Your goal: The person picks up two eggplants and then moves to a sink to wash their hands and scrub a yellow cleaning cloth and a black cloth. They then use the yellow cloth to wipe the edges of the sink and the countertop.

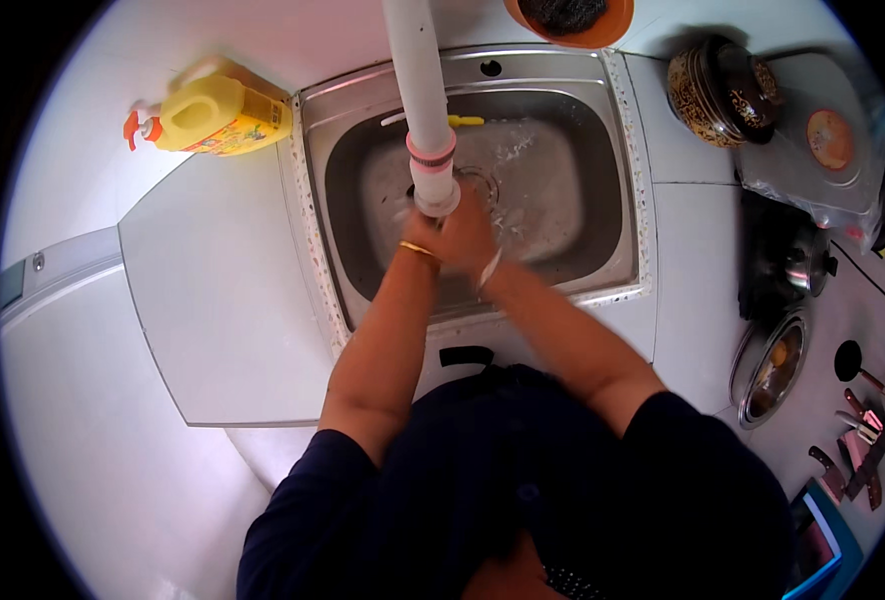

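Both of my hands are together over the steel sink [603, 300], just below the lower end of a white pipe [424, 90] with a pink ring. My left hand [423, 232] is partly behind the pipe and blurred. Against it lies my right hand [471, 232], also smeared by motion. Whether either hand holds anything cannot be seen. Water splashes on the basin floor around the drain. Behind the pipe, a thin yellow-and-white tool [466, 121] lies at the basin's back wall.
Left of the sink is a yellow pump bottle [225, 115]. An orange pot [603, 30] stands behind it. On the right are a dark patterned lidded pot [698, 95], a steel bowl [753, 375], and several knives [860, 425] in a rack near a blue-edged screen [828, 550].
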Demonstrator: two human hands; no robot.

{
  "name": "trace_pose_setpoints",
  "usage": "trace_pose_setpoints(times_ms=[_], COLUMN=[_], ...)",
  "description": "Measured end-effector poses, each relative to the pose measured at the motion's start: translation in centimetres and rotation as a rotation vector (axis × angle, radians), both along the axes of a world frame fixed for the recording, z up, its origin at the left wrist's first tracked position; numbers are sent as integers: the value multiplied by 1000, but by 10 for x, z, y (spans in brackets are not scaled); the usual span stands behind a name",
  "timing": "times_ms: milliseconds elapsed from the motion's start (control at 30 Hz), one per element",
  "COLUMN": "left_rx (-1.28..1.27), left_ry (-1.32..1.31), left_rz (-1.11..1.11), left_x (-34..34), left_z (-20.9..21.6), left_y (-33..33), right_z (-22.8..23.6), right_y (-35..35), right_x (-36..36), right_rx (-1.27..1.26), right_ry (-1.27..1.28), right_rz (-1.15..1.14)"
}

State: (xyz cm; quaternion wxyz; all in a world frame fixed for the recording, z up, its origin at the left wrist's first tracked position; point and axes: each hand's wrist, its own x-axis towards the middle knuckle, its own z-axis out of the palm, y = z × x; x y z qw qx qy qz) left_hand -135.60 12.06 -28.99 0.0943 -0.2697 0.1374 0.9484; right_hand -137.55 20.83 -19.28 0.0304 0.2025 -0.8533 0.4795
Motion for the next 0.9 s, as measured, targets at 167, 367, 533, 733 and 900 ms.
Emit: trace_pose_setpoints(times_ms=[167,367,533,733,900], left_rx=[-77,-985,-237,-123,-173], left_ry=[-62,226,-235,-145,-242], left_rz=[-87,-301,-198,127,169], left_x=[-10,4,-8,2,5], left_z=[2,-20,42,32,60], left_y=[23,-5,7,-25,-37], right_z=[-11,-14,-20,-52,-41], right_y=[24,12,-15,-33,-8], right_x=[-61,-54,-3,-40,-13], right_rx=[219,47,-198,-208,-464], right_ry=[-479,-518,-416,-380,-704], right_rz=[-340,-190,-147,49,-69])
